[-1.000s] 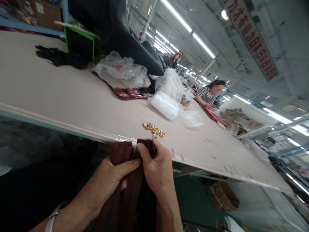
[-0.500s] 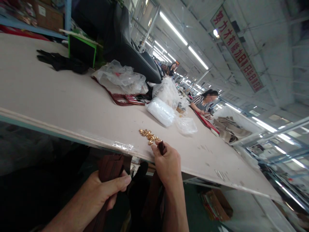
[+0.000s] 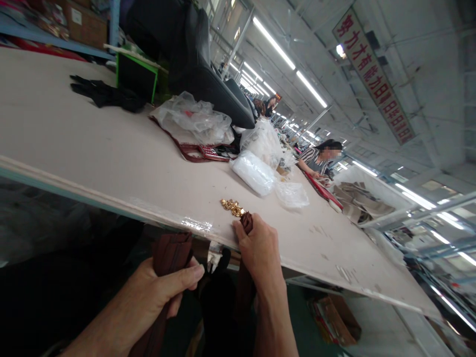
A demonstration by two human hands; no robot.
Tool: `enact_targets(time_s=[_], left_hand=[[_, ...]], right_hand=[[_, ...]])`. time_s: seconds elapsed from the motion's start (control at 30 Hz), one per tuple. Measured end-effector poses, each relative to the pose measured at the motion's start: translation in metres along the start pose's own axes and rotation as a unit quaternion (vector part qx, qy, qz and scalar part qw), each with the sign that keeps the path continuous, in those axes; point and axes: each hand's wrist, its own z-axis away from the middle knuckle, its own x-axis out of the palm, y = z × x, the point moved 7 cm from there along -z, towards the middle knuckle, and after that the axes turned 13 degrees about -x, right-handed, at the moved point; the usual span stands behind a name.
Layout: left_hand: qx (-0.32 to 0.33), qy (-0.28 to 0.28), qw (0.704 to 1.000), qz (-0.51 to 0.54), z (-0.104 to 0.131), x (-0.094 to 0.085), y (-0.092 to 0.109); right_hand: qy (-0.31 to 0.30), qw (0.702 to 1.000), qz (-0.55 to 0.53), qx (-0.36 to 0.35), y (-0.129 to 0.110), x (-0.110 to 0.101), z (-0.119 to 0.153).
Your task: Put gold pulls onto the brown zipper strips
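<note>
My left hand (image 3: 165, 285) is closed around a thick bundle of dark brown strips (image 3: 171, 253), below the table's near edge. The bundle's cut ends point up and its length hangs down toward my lap. At the edge of the table, my right hand (image 3: 262, 248) grips another dark brown strip (image 3: 246, 221), whose folded end sticks out between thumb and fingers. The strip's lower part hangs beneath that hand. Just beyond the fingertips lies a small pile of shiny gold metal pieces (image 3: 231, 206); their exact kind is too small to make out.
Clear plastic bags (image 3: 255, 172) lie farther back on the grey table (image 3: 111, 148), beside a red calculator (image 3: 213, 152). Black gloves (image 3: 106, 94) are at the left. A person in stripes (image 3: 314, 158) works farther along. A cardboard box (image 3: 340, 320) stands below the table.
The strip end in my right hand now points more upright and shows more, close to the gold pieces. My left hand keeps its hold on the bundle. The view has shifted slightly.
</note>
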Motion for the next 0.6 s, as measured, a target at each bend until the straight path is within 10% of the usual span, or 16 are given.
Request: enact_targets(time_s=[0.6], left_hand=[[0.01,0.01,1.0,0.025,-0.004,-0.003,-0.002]], right_hand=[[0.028,0.993,-0.111,-0.009,0.009,-0.005,0.001]])
